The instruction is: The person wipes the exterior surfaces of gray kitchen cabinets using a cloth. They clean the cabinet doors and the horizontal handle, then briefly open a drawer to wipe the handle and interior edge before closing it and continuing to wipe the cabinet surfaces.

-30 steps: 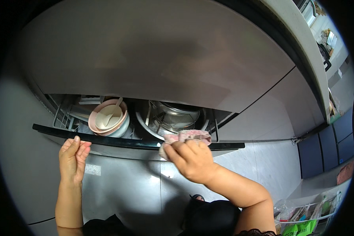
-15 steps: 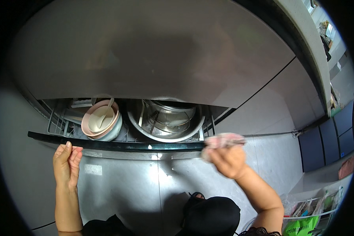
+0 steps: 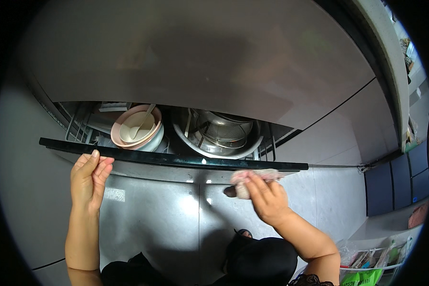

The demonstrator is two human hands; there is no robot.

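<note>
Black clothing, lace trim (seemingly black)

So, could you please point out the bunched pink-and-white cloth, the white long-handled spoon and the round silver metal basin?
Bunched pink-and-white cloth [image 3: 241,189], head view: its left part.
White long-handled spoon [image 3: 146,117], head view: its handle.
Round silver metal basin [image 3: 228,154], head view: its near wall.

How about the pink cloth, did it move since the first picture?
Yes. Against the drawer's black edge, the cloth has gone right and lower: it covered part of the edge, now it shows just below.
</note>
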